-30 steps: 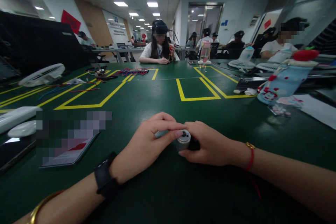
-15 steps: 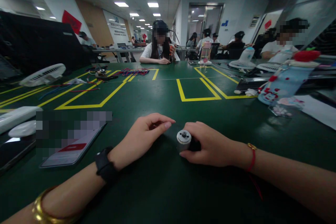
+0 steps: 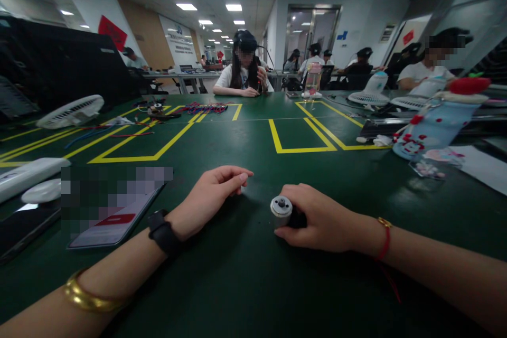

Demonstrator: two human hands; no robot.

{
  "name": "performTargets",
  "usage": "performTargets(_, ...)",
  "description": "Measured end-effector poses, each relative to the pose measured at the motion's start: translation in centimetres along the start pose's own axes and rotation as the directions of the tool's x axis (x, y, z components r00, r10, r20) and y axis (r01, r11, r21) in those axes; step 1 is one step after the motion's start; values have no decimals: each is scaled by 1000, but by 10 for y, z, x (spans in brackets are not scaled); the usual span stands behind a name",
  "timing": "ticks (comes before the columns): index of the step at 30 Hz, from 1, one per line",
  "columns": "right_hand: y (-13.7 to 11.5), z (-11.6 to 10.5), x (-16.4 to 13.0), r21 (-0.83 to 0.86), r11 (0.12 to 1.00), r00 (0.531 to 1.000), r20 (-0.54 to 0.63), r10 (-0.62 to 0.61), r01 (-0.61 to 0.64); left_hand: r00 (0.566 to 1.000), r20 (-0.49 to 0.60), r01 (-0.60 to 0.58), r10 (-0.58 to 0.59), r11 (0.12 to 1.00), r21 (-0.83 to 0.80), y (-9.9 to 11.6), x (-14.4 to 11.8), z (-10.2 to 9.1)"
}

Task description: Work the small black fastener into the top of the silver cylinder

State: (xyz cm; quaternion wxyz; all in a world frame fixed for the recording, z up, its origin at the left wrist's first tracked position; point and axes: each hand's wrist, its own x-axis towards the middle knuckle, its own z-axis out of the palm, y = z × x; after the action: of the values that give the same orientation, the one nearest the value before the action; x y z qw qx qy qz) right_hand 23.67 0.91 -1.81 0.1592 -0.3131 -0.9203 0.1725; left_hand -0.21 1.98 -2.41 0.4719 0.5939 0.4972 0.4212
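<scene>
A phone [image 3: 114, 222] lay on the green counter [image 3: 253, 285] left of the hands, with a white fan [image 3: 71, 112] and a blue bottle [image 3: 431, 124] farther off, none blocking the work. The right hand [image 3: 320, 216] gripped a small silver motor [image 3: 281, 210] resting on the counter. The left hand [image 3: 209, 198] lay apart to its left, fingers loosely curled; whether they pinched anything could not be told.

**Left hand parts from the motor**

The left hand [image 3: 209, 198] is no longer on the small silver motor [image 3: 281, 209] — a second ago its fingertips pressed on the motor's end, against the right hand [image 3: 320, 216]; now it lies well to the left, with bare green table [image 3: 253, 274] between the two. Its fingers are curled together, a small pale piece just visible at the tips — and the motor's round face shows uncovered
</scene>
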Motion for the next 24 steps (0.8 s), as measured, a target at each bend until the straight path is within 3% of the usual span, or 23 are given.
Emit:
performTargets(18,-1,0,0,-10,1000,1000,-13,0,0,1000,9,-26,25,976,215,12,-6,3)
performTargets(24,1,1,0,4,1000,1000,-21,-11,11,985,152,-116,77,957,265,16,-12,8)
